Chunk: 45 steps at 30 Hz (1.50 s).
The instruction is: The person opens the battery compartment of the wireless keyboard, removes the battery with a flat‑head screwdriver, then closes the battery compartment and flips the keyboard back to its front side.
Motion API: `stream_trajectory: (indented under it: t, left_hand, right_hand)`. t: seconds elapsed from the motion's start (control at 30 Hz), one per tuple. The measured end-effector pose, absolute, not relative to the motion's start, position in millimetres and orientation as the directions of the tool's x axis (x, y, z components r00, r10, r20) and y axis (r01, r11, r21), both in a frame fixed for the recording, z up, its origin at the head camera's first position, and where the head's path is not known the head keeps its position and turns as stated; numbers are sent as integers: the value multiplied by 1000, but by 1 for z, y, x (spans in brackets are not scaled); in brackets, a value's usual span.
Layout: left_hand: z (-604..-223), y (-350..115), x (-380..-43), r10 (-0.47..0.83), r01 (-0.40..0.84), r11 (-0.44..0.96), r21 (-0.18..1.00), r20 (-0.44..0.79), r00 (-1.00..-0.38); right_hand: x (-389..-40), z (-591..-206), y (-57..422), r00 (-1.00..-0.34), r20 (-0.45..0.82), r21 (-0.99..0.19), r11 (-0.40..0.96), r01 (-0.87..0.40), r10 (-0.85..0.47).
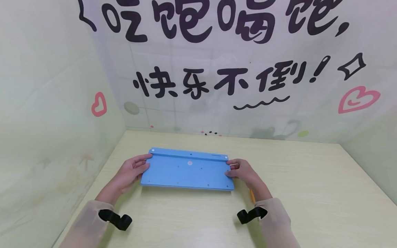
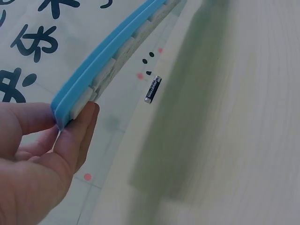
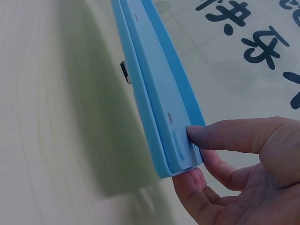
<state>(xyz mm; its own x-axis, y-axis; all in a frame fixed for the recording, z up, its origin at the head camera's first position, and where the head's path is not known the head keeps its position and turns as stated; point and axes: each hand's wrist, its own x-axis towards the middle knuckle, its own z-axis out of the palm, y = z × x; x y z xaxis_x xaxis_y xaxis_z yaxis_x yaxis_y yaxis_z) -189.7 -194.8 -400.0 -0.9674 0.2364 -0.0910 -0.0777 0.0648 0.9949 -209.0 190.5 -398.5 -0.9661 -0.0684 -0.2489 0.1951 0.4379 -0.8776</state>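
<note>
A light blue keyboard (image 1: 186, 172) is held above the table by its two short ends, its screwed back facing me. White keys (image 2: 84, 102) show along its far side in the left wrist view. My left hand (image 1: 131, 172) grips the left end, thumb on the back and fingers behind. The right hand (image 1: 243, 171) pinches the opposite end the same way. Below the keyboard a small dark battery (image 2: 153, 89) lies on the table; the right wrist view shows this battery (image 3: 125, 71) partly hidden behind the keyboard's edge.
The pale wooden table (image 1: 310, 193) meets printed wall sheets (image 1: 217, 117) at the back and both sides. A thin orange stick-like thing (image 1: 252, 196) lies by the right wrist, partly covered by it. Black camera mounts (image 1: 119, 220) stick out from both wrists.
</note>
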Motion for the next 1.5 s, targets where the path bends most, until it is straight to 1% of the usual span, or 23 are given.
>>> stream_trajectory:
  t: [0.13,0.37,0.5,0.83,0.97,1.2,1.37,1.5]
  left_hand:
    - [-396,-196,-191,281,-55,48,997,-66,-957]
    - [-387,-196,-191,360,-54,19,998,-57,-931]
    - [-381,-196,-190,373,-36,10,999,-37,-927]
    - [-367,-192,-183,296,-11,37,999,-22,-955]
    - [-365,-188,-179,268,-14,22,1000,-19,-963]
    - [-355,-182,-173,224,-6,-46,999,4,-975]
    - [-346,-179,-170,206,-3,-85,996,15,-978]
    - [-338,-177,-167,186,-5,-72,997,9,-983]
  right_hand:
    - [-210,-398,192,-965,-252,-885,421,200,-71]
    - [-210,-398,193,-961,-262,-882,426,203,-84]
    - [-210,-398,193,-962,-256,-886,422,193,-97]
    - [-212,-402,194,-963,-244,-911,368,186,-117]
    - [-212,-404,196,-960,-248,-918,346,192,-127]
    - [-213,-405,196,-953,-266,-916,344,204,-142]
    - [-214,-404,195,-954,-251,-919,349,183,-161]
    - [-215,-404,193,-955,-232,-926,343,159,-185]
